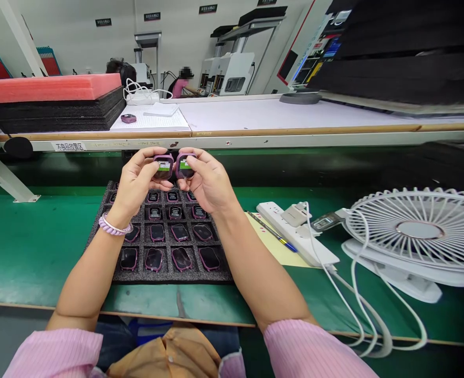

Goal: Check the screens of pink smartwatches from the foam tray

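Observation:
My left hand [136,178] pinches a purple-framed smartwatch case [163,169], thumb on its lit screen. Beside it, another smartwatch case [185,166] of the same kind is gripped by my right hand [208,178]. Both screens face me and show a green band; the cases are side by side, nearly touching. Beneath my hands lies a dark foam tray [142,275] with square pockets, holding several more purple watch cases [154,259]. Some screens in the tray's farther rows show white text; those in the nearer rows are dark. My forearms cover parts of the tray.
On the right stand a white fan [420,229] and a power strip [273,212] with cables; a pen [275,233] rests on yellow paper. A shelf [235,113] ahead carries foam stacks [51,115] and a single watch case [128,118]. Two people sit farther back.

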Demonstrator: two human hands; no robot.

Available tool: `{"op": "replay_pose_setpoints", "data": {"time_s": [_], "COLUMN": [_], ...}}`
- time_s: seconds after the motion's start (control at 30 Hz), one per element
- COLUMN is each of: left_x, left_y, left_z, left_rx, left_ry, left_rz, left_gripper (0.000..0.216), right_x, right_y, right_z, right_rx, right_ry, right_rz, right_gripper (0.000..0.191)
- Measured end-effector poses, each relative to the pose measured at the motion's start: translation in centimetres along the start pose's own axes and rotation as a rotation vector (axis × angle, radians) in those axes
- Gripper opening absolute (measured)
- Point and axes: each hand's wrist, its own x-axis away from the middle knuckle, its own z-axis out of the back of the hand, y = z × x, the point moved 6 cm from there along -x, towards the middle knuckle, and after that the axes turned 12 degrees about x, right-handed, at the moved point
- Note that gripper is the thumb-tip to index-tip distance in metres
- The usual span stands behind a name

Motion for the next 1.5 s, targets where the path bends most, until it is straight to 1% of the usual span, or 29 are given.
{"op": "replay_pose_setpoints", "data": {"time_s": [0.2,0.37,0.53,0.73,0.9,1.0,1.2,1.3,1.37,1.4,1.47,1.5], "left_x": [0.1,0.2,0.2,0.1,0.2,0.3,0.0,0.3,1.5,2.5,5.0,6.5], "left_y": [0.1,0.2,0.3,0.3,0.4,0.4,0.0,0.6,2.1,3.0,4.8,5.7], "left_z": [-0.2,-0.3,-0.1,0.1,0.1,0.0,0.3,0.0,-1.2,-2.1,-4.5,-5.7], "left_rx": [0.01,-0.008,-0.051,-0.031,-0.092,-0.091,-0.07,-0.079,-0.061,-0.049,-0.027,-0.02], "left_ry": [-0.003,0.0,0.017,0.012,0.02,0.023,0.031,0.031,-0.016,-0.069,-0.226,-0.333], "left_rz": [0.001,0.003,-0.001,-0.017,-0.019,-0.02,-0.005,-0.016,-0.039,-0.044,0.003,0.024], "left_gripper": [0.035,0.035,0.036,0.039,0.039,0.04,0.045,0.05,0.054,0.056,0.06,0.06], "right_x": [0.1,0.2,0.2,0.2,0.1,0.1,0.2,0.2,0.3,0.6,1.5,2.1], "right_y": [-0.1,-0.1,-0.2,-0.3,-0.2,-0.1,0.0,-0.1,-0.8,-1.3,-2.7,-3.6], "right_z": [0.0,0.0,-0.1,-0.2,-0.2,-0.2,-0.1,0.0,-0.1,-0.3,-0.9,-1.3], "right_rx": [0.03,0.072,0.079,0.063,0.061,0.064,0.092,0.113,0.097,0.081,0.047,0.039], "right_ry": [0.04,0.042,0.001,-0.047,-0.034,-0.022,-0.007,0.001,-0.017,-0.041,-0.109,-0.156], "right_rz": [0.02,0.043,0.022,0.033,0.042,0.036,0.013,0.007,0.001,-0.007,-0.032,-0.049], "right_gripper": [0.058,0.057,0.049,0.044,0.05,0.054,0.051,0.052,0.055,0.058,0.062,0.063]}}
